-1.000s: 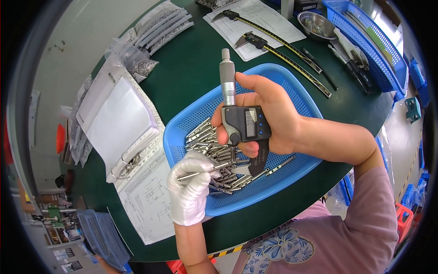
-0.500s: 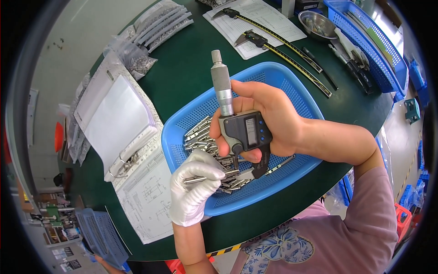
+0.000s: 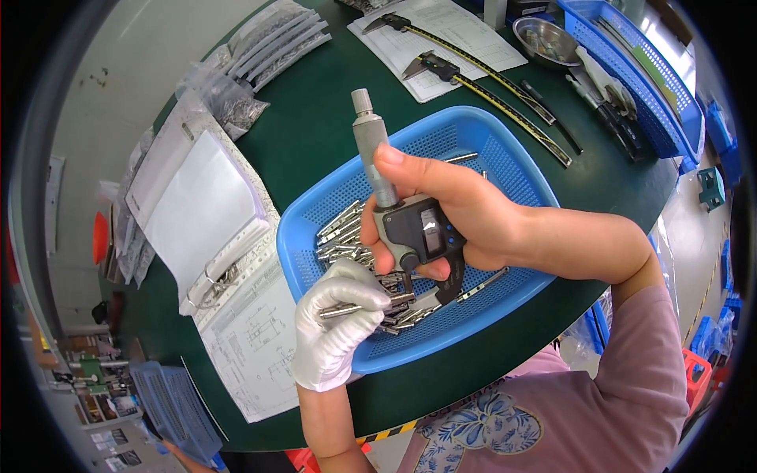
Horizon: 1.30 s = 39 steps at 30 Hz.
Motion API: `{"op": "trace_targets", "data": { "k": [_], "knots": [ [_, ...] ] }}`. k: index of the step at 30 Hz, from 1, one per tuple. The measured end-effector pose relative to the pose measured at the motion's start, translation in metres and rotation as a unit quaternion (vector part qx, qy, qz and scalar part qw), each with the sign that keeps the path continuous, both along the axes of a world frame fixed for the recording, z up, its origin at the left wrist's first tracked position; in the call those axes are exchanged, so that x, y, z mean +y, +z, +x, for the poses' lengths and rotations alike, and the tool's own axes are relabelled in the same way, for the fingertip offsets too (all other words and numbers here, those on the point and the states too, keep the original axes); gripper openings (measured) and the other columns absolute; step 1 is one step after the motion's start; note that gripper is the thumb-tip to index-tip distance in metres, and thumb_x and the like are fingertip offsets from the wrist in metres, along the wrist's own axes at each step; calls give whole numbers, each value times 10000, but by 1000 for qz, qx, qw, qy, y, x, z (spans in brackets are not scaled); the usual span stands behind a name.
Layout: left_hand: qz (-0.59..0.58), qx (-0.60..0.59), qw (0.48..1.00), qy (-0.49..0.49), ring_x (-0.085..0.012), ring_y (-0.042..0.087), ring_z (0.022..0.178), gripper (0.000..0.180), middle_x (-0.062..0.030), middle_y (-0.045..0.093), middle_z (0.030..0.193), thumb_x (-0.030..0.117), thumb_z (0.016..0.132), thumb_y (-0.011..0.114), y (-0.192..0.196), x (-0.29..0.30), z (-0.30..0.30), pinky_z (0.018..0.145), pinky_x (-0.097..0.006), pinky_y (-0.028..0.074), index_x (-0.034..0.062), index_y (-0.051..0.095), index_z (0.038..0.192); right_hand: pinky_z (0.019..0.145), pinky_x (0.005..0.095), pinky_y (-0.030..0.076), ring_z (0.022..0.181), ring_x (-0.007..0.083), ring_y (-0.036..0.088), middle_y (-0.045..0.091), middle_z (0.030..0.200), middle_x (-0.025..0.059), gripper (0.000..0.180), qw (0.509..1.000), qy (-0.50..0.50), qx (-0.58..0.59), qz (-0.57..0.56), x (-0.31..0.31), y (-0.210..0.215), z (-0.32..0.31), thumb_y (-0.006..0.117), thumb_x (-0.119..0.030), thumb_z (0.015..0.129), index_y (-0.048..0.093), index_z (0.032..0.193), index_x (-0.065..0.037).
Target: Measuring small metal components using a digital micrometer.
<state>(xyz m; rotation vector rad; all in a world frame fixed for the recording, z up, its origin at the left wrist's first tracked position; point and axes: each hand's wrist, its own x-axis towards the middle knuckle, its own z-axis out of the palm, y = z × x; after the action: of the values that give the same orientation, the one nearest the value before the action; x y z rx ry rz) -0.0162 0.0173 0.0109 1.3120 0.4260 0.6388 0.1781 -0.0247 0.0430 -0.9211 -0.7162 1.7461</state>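
Note:
A digital micrometer [image 3: 410, 236] with a dark body and silver barrel is gripped in my bare right hand [image 3: 473, 209]. My right thumb rests on the barrel, and the fingers wrap round the frame. In a white glove, my left hand [image 3: 335, 323] pinches a slim metal pin [image 3: 341, 310]. The pin's far end reaches the micrometer's jaws; whether both jaws touch it I cannot tell. Both hands are over a blue perforated basket [image 3: 378, 359], where many similar metal pins [image 3: 339, 225] lie in a pile, partly hidden by my hands.
Two calipers [image 3: 430, 63] and a black pen [image 3: 536, 98] lie at the back on papers and the green table [image 3: 315, 118]. An open binder [image 3: 201, 205] and a drawing sheet [image 3: 260, 339] are at left. A metal bowl [image 3: 544, 43] and another blue basket [image 3: 670, 118] stand back right.
The micrometer has tilted slightly to the left at its top and rolled a little. My right thumb has moved onto the barrel. My left hand has barely moved.

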Motion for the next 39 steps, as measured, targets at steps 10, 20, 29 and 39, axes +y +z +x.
{"op": "trace_targets", "data": {
  "k": [10, 20, 29, 39],
  "knots": [
    [-138, 13, 990, 6, -132, 534, 698, 198, -85, 549, 796, 119, 788, 561, 1, -2, -4, 668, -250, 424, -54, 548, 885, 405, 222, 354, 401, 120, 428, 586, 672, 95, 639, 1000, -3, 6, 12, -2, -3, -4, 334, -612, 802, 559, 826, -14],
    [45, 113, 970, 212, -109, 526, 660, 96, -55, 565, 767, 62, 796, 553, 5, -1, 17, 620, -230, 422, -17, 579, 842, 411, 229, 377, 435, 129, 441, 582, 690, 112, 623, 994, -112, -4, 16, 5, 1, 9, 170, -489, 881, 541, 857, 11],
    [575, 623, 518, 118, -207, 577, 674, 90, -83, 555, 705, 59, 687, 511, -9, 9, 28, 543, -335, 443, 85, 596, 674, 360, 237, 360, 365, 146, 428, 560, 700, 119, 591, 987, -141, 64, 35, 1, 0, 8, 271, -505, 848, 510, 912, 31],
    [649, 445, 616, 21, -200, 595, 675, 82, -64, 575, 660, 64, 688, 533, -11, -21, 42, 562, -296, 441, 49, 614, 690, 340, 227, 363, 361, 140, 415, 531, 711, 105, 517, 988, -152, 3, 29, 1, -1, 0, 228, -437, 890, 492, 903, 8]
  ]
}}
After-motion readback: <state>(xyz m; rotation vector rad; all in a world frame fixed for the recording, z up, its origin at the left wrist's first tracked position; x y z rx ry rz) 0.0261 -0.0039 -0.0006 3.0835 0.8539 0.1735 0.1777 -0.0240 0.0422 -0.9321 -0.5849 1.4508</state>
